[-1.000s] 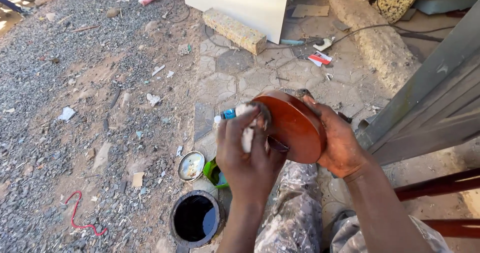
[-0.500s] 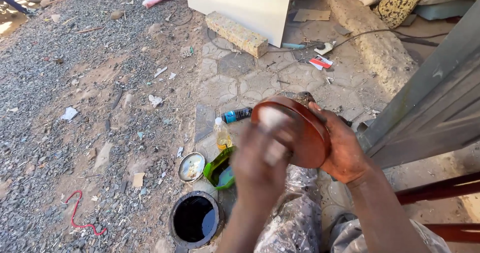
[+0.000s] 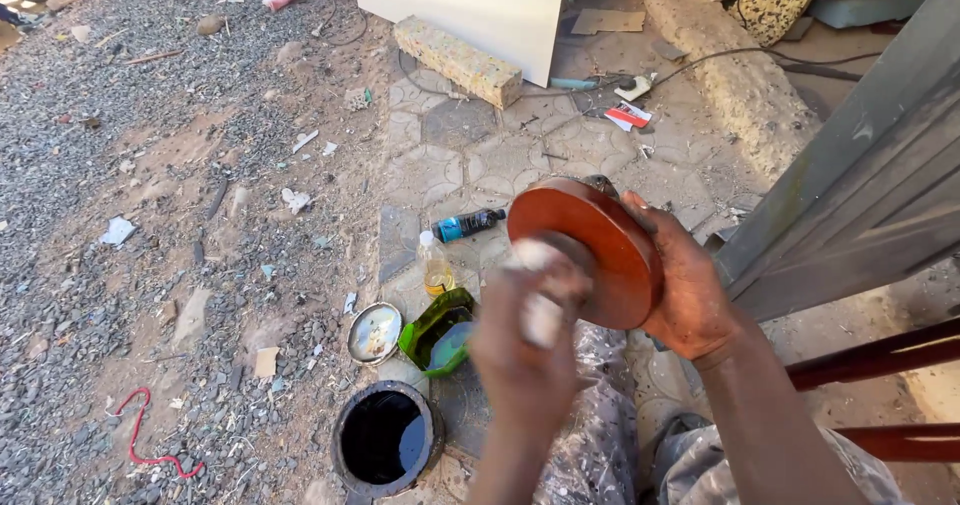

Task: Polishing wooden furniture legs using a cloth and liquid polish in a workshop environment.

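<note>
A person's right hand (image 3: 690, 290) is clamped on the far right edge of a round reddish-brown wooden disc (image 3: 592, 250), holding it up on edge above the lap, near the middle of the scene. The left hand (image 3: 528, 340), blurred, is closed around a wad of white cloth (image 3: 540, 305) pressed against the disc's near face. Below the hands, trousers (image 3: 600, 415) spattered with paint cover the person's knees. Just left of the hands on the paving lies a cut-open green plastic container (image 3: 440, 330) with liquid in it, and beside that a round metal lid (image 3: 375, 333). Nearer the viewer stands an open tin (image 3: 385, 437) with dark contents. A little farther off are a small clear bottle of yellowish liquid (image 3: 434, 265) standing upright and a dark bottle with a blue label (image 3: 470, 225) lying on its side. To the right a grey metal frame (image 3: 860, 195) slants across, with reddish-brown wooden rails (image 3: 880, 355) near it. Far back, a block of foam (image 3: 458, 62) rests against a white panel (image 3: 470, 5). Gravel (image 3: 120, 165) spreads to the left, a red cord (image 3: 140, 445) lying on it.
</note>
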